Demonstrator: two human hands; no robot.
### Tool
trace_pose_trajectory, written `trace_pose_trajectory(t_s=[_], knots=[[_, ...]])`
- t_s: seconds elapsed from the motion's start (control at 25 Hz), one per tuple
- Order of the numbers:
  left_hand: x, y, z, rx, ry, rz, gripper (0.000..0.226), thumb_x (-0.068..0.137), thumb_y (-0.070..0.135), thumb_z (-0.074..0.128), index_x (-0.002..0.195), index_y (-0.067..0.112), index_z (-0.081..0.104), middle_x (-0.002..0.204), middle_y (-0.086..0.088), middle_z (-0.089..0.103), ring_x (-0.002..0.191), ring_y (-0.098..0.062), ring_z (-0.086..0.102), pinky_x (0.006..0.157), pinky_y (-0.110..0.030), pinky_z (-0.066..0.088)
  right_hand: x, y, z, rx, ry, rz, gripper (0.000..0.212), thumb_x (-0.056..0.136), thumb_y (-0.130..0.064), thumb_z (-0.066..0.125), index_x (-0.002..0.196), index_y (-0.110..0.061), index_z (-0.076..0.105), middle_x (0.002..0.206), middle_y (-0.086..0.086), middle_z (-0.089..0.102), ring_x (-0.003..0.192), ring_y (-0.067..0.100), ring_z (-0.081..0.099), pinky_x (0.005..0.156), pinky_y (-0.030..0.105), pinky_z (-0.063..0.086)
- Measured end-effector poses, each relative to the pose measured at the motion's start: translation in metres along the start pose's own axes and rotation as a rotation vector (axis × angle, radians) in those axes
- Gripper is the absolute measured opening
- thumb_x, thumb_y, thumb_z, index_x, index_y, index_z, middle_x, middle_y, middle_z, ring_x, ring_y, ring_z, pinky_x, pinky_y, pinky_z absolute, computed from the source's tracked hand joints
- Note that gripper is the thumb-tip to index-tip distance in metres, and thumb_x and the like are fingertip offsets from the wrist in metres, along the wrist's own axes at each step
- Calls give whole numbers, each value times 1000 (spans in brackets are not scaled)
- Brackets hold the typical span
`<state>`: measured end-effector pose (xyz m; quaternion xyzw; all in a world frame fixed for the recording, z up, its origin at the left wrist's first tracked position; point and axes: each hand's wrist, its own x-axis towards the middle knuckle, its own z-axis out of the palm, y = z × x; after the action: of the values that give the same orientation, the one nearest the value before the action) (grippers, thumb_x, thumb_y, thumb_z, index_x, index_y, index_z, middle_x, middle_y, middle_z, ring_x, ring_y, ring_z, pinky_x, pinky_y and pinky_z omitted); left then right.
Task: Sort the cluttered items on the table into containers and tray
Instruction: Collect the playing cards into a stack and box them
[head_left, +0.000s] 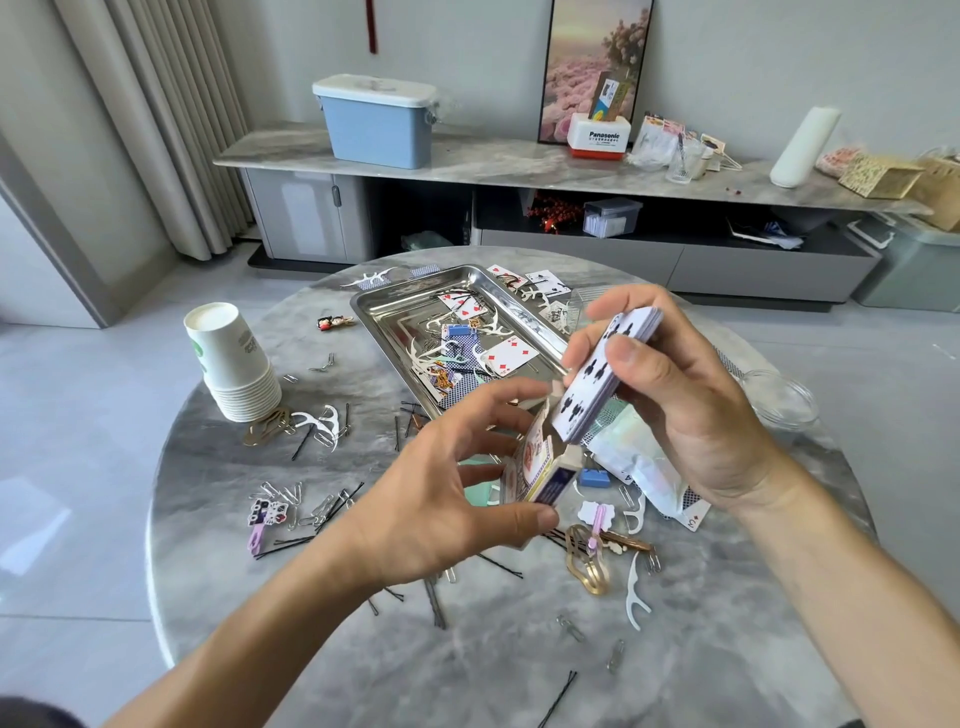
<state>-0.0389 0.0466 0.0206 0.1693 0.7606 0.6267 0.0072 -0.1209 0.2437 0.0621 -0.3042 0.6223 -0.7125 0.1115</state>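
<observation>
Grey marble covers the round table (363, 649), with a long sideboard (519, 166) against the far wall. One steel tray (395, 332) sits at the far centre of the table, holding loose cards, floss picks and a blue clip. One stack of paper cups (234, 364) stands upside down at the left. One clear bowl (779, 400) lies at the right edge. Bobby pins, paper clips and hair clips lie scattered across the near half; too many to count.

Above the table's middle, the left hand (431, 493) holds one open card box (540, 467), thumb on its near side and fingers curled behind. Its right hand (670, 395) grips one deck (602, 374), thumb on the face card and fingers round the far edge, the deck's lower end at the box mouth.
</observation>
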Motion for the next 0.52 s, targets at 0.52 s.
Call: trace_pose_trajectory(t_s=[0.52], knots=[[-7,-6,8,175,-15,184,37,96,37,59,125,45,38,123,13,54,114,-28,59,84,-38,50,-1,5,-2,-60,53,-6,27,88,-41,66,109,-27,57,93,11,63,81,22,58,75,48,42]])
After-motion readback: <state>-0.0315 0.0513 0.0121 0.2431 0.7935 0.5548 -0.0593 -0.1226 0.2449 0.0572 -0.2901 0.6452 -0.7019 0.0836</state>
